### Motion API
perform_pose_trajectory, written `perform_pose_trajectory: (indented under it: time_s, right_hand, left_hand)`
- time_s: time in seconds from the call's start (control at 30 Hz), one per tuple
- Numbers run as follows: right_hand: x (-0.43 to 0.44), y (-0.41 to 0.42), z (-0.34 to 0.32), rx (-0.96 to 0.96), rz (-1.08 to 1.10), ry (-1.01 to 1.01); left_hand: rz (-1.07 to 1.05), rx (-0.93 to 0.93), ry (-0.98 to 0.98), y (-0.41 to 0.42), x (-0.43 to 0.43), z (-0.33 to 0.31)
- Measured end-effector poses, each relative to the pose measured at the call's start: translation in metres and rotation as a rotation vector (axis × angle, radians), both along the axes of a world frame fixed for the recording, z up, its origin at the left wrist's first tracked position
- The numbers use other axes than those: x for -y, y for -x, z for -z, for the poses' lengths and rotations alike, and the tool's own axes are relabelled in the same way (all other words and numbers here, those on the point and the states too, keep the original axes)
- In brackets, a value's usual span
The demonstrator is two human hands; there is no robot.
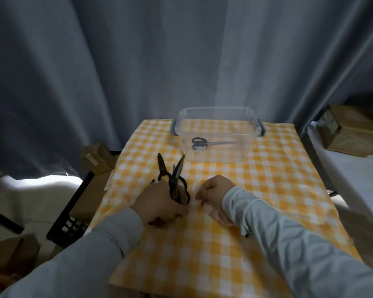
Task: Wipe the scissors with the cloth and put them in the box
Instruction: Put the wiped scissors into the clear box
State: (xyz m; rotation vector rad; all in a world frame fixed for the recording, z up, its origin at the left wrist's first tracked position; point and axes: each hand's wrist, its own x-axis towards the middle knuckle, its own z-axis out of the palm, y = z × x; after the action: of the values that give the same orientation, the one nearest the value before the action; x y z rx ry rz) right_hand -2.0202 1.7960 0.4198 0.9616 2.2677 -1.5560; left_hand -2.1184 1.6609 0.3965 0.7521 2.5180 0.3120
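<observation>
Two arms in pale grey sleeves reach forward over a table covered with a yellow and white checked tablecloth. The left hand is closed in a firm grip round the handles of black scissors, held just above the tablecloth. Their dark blades point away and stand apart in a V; it is unclear whether this is one open pair or two pairs. Just beside the handles, the right hand lies knuckles up with its fingers curled down towards the tablecloth; whether it grips a cloth cannot be told. Further back, near the table's far edge, stands a clear plastic box with dark side handles. A second pair of scissors lies flat inside it. Grey-blue curtains hang behind, with cardboard cartons to the sides
</observation>
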Motion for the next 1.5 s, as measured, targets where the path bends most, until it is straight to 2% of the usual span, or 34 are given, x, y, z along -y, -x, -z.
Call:
perform_pose_trajectory:
  time_s: [0.1,0.17,0.23,0.37,0.47,0.57,0.63,0.73,0.8,0.97,1.07,1.13,1.23,1.33,1.4,1.47,1.5]
  right_hand:
    - [-0.001,0.004,-0.007,-0.100,-0.015,-0.059]
    - [0.001,0.008,-0.014,-0.205,0.035,0.033]
    - [0.004,0.007,-0.023,-0.305,0.078,0.162]
    - [0.008,-0.008,-0.042,-0.554,-0.041,0.251]
    - [-0.007,-0.012,-0.064,-0.717,0.002,0.074]
    - [-0.042,-0.010,-0.097,-0.735,0.155,-0.190]
    - [-0.068,-0.010,-0.117,-0.714,0.276,-0.226]
    - [-0.102,-0.007,-0.138,-0.708,0.338,-0.149]
    - [-0.123,0.002,-0.144,-0.611,0.310,-0.228]
    - [-0.167,0.053,-0.128,-0.260,0.137,-0.615]
    - [-0.174,0.078,-0.114,-0.162,0.060,-0.664]
    - [-0.181,0.086,-0.111,-0.117,0.074,-0.687]
    - [-0.196,0.082,-0.111,-0.164,0.196,-0.593]
    - [-0.184,0.062,-0.103,-0.268,0.239,-0.433]
    - [-0.161,0.049,-0.087,-0.452,0.331,-0.174]
    - [-0.133,0.044,-0.074,-0.602,0.381,0.121]
    - [-0.122,0.043,-0.069,-0.647,0.364,0.162]
  left_hand:
    - [-0.087,0.100,-0.265,-0.007,0.012,-0.020]
    - [-0.193,0.318,-0.513,-0.014,0.018,-0.040]
    - [-0.274,0.492,-0.677,-0.019,0.017,-0.060]
    - [-0.379,0.519,-0.827,-0.021,-0.003,-0.090]
    - [-0.342,0.556,-0.973,-0.024,-0.029,-0.110]
    - [-0.333,0.589,-1.059,-0.017,-0.059,-0.126]
    - [-0.333,0.567,-1.037,-0.007,-0.075,-0.134]
    - [-0.305,0.390,-0.944,0.010,-0.091,-0.136]
    - [-0.275,0.270,-0.890,0.020,-0.097,-0.133]
    - [-0.165,0.028,-0.590,0.051,-0.110,-0.112]
    - [-0.129,-0.013,-0.477,0.065,-0.114,-0.104]
    - [-0.159,-0.025,-0.502,0.072,-0.117,-0.100]
    - [-0.271,0.015,-0.648,0.075,-0.123,-0.104]
    - [-0.333,0.400,-0.714,0.061,-0.138,-0.118]
    - [-0.313,0.566,-0.692,0.051,-0.153,-0.122]
    - [-0.294,0.564,-0.677,0.042,-0.165,-0.123]
    - [-0.297,0.530,-0.675,0.041,-0.169,-0.122]
